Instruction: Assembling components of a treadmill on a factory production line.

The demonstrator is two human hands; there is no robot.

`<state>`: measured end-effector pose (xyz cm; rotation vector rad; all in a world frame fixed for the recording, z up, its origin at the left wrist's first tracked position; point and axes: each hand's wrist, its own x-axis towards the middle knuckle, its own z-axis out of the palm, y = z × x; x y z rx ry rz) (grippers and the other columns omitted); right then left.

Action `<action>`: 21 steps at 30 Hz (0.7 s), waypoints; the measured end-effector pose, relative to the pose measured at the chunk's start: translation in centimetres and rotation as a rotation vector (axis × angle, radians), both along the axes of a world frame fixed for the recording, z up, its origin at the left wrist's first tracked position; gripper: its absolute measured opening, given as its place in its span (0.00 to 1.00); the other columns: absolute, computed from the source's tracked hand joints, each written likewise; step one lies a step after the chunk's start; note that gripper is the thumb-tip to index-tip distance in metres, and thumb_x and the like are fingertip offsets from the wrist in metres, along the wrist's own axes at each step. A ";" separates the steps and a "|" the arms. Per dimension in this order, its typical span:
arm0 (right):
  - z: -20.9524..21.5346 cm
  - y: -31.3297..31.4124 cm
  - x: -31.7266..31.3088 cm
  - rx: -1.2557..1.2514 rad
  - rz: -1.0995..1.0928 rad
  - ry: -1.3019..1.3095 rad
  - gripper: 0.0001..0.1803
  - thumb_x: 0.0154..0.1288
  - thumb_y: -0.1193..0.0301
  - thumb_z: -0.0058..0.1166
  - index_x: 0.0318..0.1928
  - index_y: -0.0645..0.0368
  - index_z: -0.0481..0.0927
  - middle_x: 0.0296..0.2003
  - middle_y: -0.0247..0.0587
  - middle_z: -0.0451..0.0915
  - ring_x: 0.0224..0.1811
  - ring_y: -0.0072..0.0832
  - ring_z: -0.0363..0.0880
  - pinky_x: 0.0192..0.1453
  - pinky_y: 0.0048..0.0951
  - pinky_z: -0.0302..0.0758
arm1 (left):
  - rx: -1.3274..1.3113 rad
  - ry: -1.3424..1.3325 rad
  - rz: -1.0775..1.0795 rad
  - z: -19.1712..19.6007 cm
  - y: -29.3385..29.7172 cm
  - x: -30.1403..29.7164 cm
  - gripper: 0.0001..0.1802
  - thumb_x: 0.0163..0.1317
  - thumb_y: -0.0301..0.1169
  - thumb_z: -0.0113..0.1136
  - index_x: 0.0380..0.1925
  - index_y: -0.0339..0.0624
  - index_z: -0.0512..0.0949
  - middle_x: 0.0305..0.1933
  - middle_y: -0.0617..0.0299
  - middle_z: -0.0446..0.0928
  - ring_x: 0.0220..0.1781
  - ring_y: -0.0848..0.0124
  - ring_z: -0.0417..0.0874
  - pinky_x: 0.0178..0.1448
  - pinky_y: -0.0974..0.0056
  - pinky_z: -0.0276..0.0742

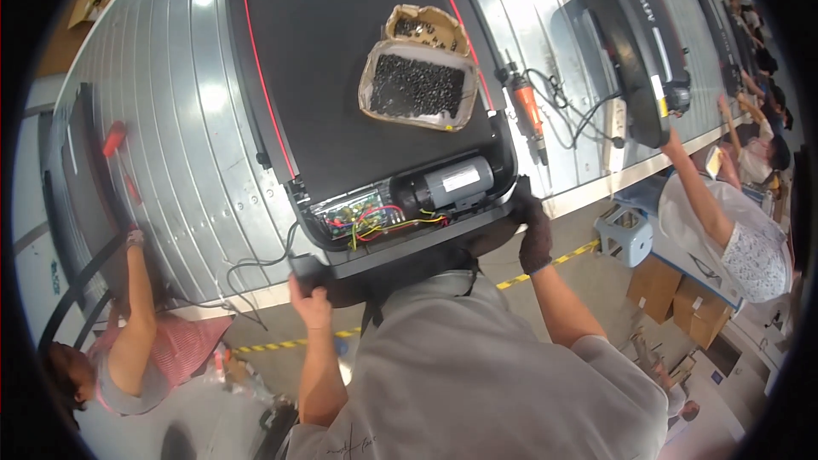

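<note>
A treadmill (pixel 315 77) lies on the metal conveyor in front of me, its motor bay open toward my body. Inside the bay sit a grey cylindrical motor (pixel 458 182) and a circuit board (pixel 349 211) with red, yellow and green wires. Between my body and the bay is a long black plastic cover (pixel 348 291). My bare left hand (pixel 313 305) grips its left end, thumb up. At the right end my right hand (pixel 534 234), in a dark glove, closes around the cover beside the frame's corner. My shirt partly hides the cover's middle.
Cardboard boxes (pixel 368 94) of small black screws rest on the running belt. An orange electric screwdriver (pixel 528 106) lies right of the treadmill, near a power strip (pixel 613 132). Co-workers stand at both sides. A blue-grey stool (pixel 625 234) is on the floor. Another treadmill (pixel 635 60) is farther right.
</note>
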<state>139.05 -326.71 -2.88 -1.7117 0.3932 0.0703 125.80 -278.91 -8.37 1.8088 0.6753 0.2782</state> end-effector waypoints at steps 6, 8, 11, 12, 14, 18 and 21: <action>-12.8 -6.0 -6.0 -0.476 -0.015 -0.094 0.29 0.82 0.58 0.44 0.72 0.66 0.71 0.66 0.47 0.76 0.70 0.35 0.71 0.74 0.34 0.67 | -0.209 0.049 -0.137 4.9 -1.7 3.5 0.55 0.57 0.66 0.73 0.68 0.28 0.69 0.59 0.57 0.77 0.60 0.67 0.77 0.66 0.62 0.73; -12.1 -5.1 -4.3 0.434 -0.536 0.205 0.25 0.86 0.55 0.34 0.69 0.55 0.73 0.53 0.40 0.80 0.57 0.30 0.78 0.65 0.34 0.74 | -0.123 0.016 -0.052 6.1 -1.7 3.5 0.54 0.58 0.68 0.69 0.68 0.32 0.68 0.58 0.59 0.76 0.57 0.68 0.77 0.64 0.61 0.73; -5.6 -4.2 -2.4 0.809 -0.364 -0.013 0.19 0.78 0.50 0.43 0.47 0.52 0.76 0.43 0.37 0.77 0.48 0.35 0.78 0.61 0.43 0.74 | -0.108 -0.164 -0.172 6.2 -1.7 3.4 0.57 0.55 0.71 0.68 0.70 0.36 0.66 0.57 0.58 0.72 0.54 0.68 0.75 0.62 0.59 0.73; -4.1 -3.9 -1.8 0.810 -0.371 0.000 0.19 0.78 0.50 0.43 0.47 0.52 0.76 0.43 0.37 0.77 0.48 0.35 0.78 0.61 0.43 0.74 | 0.002 -0.141 -0.146 6.9 -2.6 4.2 0.58 0.54 0.73 0.67 0.68 0.34 0.66 0.56 0.55 0.74 0.56 0.64 0.76 0.65 0.56 0.73; -2.0 -3.4 -0.2 0.433 -0.212 -0.076 0.17 0.78 0.56 0.40 0.48 0.55 0.77 0.47 0.42 0.79 0.49 0.37 0.80 0.61 0.44 0.78 | 0.006 -0.164 -0.057 6.8 -4.5 5.0 0.57 0.54 0.72 0.68 0.65 0.33 0.68 0.54 0.53 0.75 0.59 0.61 0.78 0.68 0.52 0.73; -1.8 -3.5 2.1 0.748 -0.278 -0.073 0.17 0.72 0.53 0.49 0.45 0.54 0.76 0.40 0.39 0.75 0.46 0.38 0.76 0.61 0.43 0.73 | -0.004 -0.166 0.064 5.7 -6.3 6.4 0.55 0.55 0.72 0.67 0.62 0.31 0.69 0.53 0.52 0.76 0.59 0.58 0.79 0.71 0.47 0.73; -0.4 -3.2 3.2 0.672 -0.240 -0.117 0.17 0.74 0.56 0.46 0.47 0.56 0.76 0.42 0.41 0.76 0.48 0.37 0.77 0.61 0.42 0.76 | 0.007 -0.201 0.088 5.4 -6.6 6.2 0.54 0.56 0.72 0.66 0.60 0.30 0.70 0.52 0.52 0.76 0.56 0.59 0.80 0.70 0.46 0.75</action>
